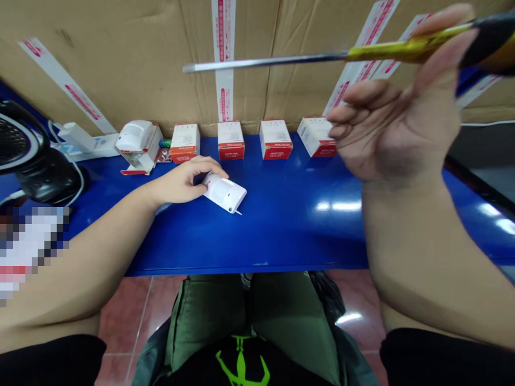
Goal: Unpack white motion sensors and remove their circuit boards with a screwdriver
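Observation:
My left hand (187, 179) grips the end of a white motion detector (225, 194), which lies on the blue table. A thin, pale metal piece (238, 213) sticks out of the detector's near right end; its kind is too small to make out. High on the right, close to the camera, my right hand (402, 118) holds a screwdriver (386, 52) between thumb and forefinger. Its yellow and black handle is at the right, and the long shaft points left, well above the table. The other fingers of that hand are curled loosely.
Several white-and-red detector boxes (230, 140) line the back of the blue table (281, 230), against taped cardboard (257, 32). At left are another white detector (135, 135) on an opened box, a green battery (164, 143), a power strip (104, 146) and a black fan (44, 155).

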`<state>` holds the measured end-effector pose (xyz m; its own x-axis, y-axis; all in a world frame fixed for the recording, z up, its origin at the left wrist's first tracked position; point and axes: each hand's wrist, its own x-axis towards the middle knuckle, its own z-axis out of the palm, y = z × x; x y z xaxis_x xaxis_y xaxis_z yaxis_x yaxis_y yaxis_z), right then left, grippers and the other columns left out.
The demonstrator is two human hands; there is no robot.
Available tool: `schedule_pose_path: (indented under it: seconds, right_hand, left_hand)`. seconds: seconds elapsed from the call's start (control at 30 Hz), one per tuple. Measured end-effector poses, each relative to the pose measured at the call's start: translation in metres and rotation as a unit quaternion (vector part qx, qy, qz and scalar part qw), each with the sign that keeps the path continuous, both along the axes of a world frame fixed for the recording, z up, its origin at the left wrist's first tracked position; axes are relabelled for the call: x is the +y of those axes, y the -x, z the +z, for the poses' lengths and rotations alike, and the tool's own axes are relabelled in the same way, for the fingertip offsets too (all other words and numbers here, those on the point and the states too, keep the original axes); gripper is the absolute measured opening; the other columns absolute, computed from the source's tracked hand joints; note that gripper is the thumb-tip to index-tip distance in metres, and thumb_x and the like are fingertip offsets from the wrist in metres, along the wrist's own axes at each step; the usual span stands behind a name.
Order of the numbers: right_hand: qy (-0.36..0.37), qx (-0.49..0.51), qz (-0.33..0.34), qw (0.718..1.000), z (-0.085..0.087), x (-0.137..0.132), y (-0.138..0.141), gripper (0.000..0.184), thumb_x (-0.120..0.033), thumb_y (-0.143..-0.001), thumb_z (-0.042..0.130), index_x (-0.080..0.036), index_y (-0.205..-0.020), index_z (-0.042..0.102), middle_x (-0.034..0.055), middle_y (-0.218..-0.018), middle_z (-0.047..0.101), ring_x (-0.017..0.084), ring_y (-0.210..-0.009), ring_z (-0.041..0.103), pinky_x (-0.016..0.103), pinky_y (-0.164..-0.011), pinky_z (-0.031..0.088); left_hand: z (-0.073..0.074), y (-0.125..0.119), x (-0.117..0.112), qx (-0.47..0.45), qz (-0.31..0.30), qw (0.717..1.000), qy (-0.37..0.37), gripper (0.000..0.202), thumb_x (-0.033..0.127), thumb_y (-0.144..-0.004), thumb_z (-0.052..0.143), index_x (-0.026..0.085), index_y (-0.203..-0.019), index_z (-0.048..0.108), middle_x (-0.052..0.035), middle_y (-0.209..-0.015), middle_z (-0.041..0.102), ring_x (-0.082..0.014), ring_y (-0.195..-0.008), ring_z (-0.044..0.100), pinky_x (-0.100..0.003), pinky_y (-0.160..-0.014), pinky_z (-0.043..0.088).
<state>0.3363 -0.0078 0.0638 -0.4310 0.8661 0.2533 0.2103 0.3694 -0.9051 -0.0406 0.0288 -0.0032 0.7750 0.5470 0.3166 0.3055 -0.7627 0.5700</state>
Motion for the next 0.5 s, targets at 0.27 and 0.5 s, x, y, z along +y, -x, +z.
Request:
schedule_pose_path:
  seconds: [0.27,0.5]
  right_hand:
    - [0.096,0.134,0.093,0.982,-0.021,-0.004,0.027,0.049,-0.064,-0.091,0.083,-0.031,-0.125,0.073,0.0091,-0.126,0.087,0.038,-0.125,0.084,0.055,-0.100,0.074]
    - [0.093,0.133,0.137,0.977,-0.042,-0.002,0.045,0.049,-0.070,-0.099,0.087,-0.024,-0.098,0.071,0.0094,-0.109,0.088,0.024,-0.099,0.089,0.036,-0.090,0.073]
  left_hand:
    - [0.005,-0.009,-0.011,0.046,0.006,0.994,-0.102,0.038,0.006,-0.098,0.055,0.023,-0.118,0.082,-0.0096,-0.124,0.082,-0.0246,-0.118,0.077,-0.042,-0.110,0.060]
    - [0.006,-0.016,-0.021,0.026,-0.014,0.996,-0.087,0.039,0.001,-0.097,0.049,0.022,-0.090,0.081,-0.0064,-0.112,0.076,-0.0172,-0.099,0.077,-0.030,-0.095,0.065]
